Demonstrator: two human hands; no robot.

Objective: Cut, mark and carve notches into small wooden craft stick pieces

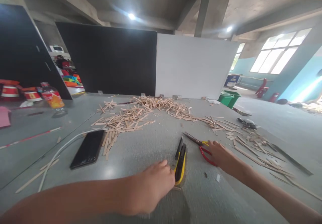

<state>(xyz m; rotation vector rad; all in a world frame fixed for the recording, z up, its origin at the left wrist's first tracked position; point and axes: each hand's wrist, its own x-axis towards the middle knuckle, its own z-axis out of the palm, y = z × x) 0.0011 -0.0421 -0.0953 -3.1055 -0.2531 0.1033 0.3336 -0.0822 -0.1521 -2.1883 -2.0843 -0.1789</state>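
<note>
My left hand (156, 183) is closed low over the grey table, its fingers curled at the left side of a yellow and black utility knife (181, 167); whatever lies inside the fingers is hidden. A slim black tool (178, 147) lies just left of the knife. To the right, my right hand (218, 153) is at the red and yellow handles of the pliers (198, 143), whose dark jaws point up and left. Its fingertips are partly hidden behind the handles. Behind both hands, a heap of flat wooden sticks (130, 118) is spread over the table.
A black phone (88, 148) with a white cable (59, 150) lies at the left. Beyond it stand a drink bottle (53, 98) and red-white cups (32, 96). More sticks (254, 150) and a long metal blade (293, 160) lie right. Black and white panels (193, 66) stand behind.
</note>
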